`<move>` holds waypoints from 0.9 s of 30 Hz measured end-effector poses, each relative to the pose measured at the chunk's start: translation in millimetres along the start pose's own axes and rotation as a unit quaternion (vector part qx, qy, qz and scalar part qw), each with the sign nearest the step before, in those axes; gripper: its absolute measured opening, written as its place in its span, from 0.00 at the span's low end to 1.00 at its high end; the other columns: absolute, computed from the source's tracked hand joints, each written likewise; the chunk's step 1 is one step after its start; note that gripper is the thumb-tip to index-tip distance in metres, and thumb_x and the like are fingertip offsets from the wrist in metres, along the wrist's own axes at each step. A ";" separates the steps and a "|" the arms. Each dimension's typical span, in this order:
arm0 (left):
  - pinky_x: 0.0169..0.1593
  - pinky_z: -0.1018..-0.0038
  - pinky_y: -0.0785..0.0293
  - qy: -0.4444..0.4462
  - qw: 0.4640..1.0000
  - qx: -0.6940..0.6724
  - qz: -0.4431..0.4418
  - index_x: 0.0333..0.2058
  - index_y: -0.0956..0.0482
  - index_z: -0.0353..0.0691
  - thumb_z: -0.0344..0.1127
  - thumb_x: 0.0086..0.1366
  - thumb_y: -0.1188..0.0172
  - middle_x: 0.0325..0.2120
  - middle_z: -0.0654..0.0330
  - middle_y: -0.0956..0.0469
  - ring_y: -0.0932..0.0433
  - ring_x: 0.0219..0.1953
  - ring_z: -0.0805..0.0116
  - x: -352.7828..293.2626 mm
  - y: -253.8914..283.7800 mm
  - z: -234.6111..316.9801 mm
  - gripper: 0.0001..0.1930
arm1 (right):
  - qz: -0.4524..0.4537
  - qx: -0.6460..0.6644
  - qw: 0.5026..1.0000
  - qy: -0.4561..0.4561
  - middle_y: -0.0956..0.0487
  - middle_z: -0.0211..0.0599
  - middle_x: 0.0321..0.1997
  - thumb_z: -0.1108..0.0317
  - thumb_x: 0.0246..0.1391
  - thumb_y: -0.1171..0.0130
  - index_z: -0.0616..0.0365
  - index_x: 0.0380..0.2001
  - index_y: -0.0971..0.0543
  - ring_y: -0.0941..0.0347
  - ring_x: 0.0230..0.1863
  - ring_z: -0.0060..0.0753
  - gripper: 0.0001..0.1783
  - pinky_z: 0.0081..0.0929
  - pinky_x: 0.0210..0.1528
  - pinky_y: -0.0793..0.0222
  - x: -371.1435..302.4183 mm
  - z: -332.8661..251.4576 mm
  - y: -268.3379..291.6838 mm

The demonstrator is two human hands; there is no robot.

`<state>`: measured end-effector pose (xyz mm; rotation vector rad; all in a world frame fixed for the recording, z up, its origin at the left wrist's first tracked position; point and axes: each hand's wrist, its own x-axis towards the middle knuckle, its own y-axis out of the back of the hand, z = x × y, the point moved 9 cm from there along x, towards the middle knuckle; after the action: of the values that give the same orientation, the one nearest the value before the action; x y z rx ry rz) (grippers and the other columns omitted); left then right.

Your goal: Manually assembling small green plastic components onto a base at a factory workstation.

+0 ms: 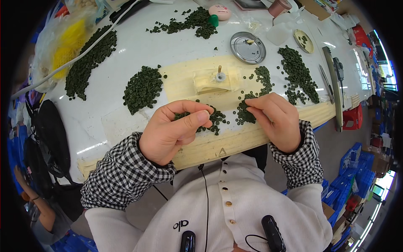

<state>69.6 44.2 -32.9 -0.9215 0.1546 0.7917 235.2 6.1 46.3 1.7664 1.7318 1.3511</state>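
Note:
My left hand [174, 130] hovers over a small heap of dark green round parts [217, 119], thumb and forefinger pressed together; what they hold, if anything, is too small to tell. My right hand [277, 122] pinches at the edge of another heap of these parts [243, 113], and its fingertips hide whatever is between them. Beyond and between the hands sits a tape-wrapped block [212, 86]. On it stands a short upright pin [219, 70] in a whitish collar [221, 77].
More green parts form piles at left [142, 89], far left [90, 63], back [201, 23] and right [296, 69]. A round metal lid [247, 56] lies behind the block. Tweezers [326, 84] rest near the right edge. A white cable [84, 52] crosses the left side.

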 end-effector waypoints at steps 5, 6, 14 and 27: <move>0.18 0.87 0.50 0.002 1.000 0.000 0.002 0.40 0.22 0.35 0.30 0.63 0.42 0.29 0.59 0.22 0.44 0.16 0.87 -0.7 -0.7 0.4 0.09 | -0.006 0.006 1.000 -0.002 0.23 0.39 0.26 0.79 0.42 0.37 0.61 0.31 0.21 0.25 0.27 0.37 0.09 0.26 0.29 0.28 -0.5 0.9 0.4; 0.18 0.87 0.49 0.002 1.000 0.000 0.002 0.40 0.22 0.35 0.30 0.62 0.42 0.29 0.59 0.22 0.44 0.16 0.87 -0.8 -0.6 0.4 0.09 | -0.008 0.018 1.000 -0.014 0.22 0.39 0.27 0.79 0.42 0.37 0.62 0.31 0.21 0.24 0.27 0.36 0.09 0.25 0.30 0.27 -1.0 2.6 0.4; 0.19 0.87 0.48 0.012 1.000 0.018 0.009 0.39 0.24 0.36 0.30 0.64 0.44 0.27 0.60 0.22 0.46 0.14 0.86 -0.9 -0.8 -0.6 0.07 | -0.015 0.140 0.984 -0.113 0.21 0.38 0.27 0.80 0.45 0.38 0.64 0.29 0.21 0.23 0.27 0.30 0.05 0.22 0.30 0.27 -1.4 12.4 -1.1; 0.19 0.87 0.48 0.011 1.000 0.025 0.010 0.39 0.24 0.36 0.31 0.63 0.43 0.27 0.61 0.23 0.46 0.14 0.86 -1.4 -1.6 -0.5 0.07 | -0.034 0.269 0.946 -0.177 0.20 0.38 0.33 0.81 0.48 0.41 0.66 0.36 0.20 0.24 0.33 0.22 0.10 0.18 0.38 0.28 -8.1 22.6 -9.8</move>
<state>69.8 42.5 -31.5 -0.8838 0.2024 0.7932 248.5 9.4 24.3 2.0345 2.0401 0.4979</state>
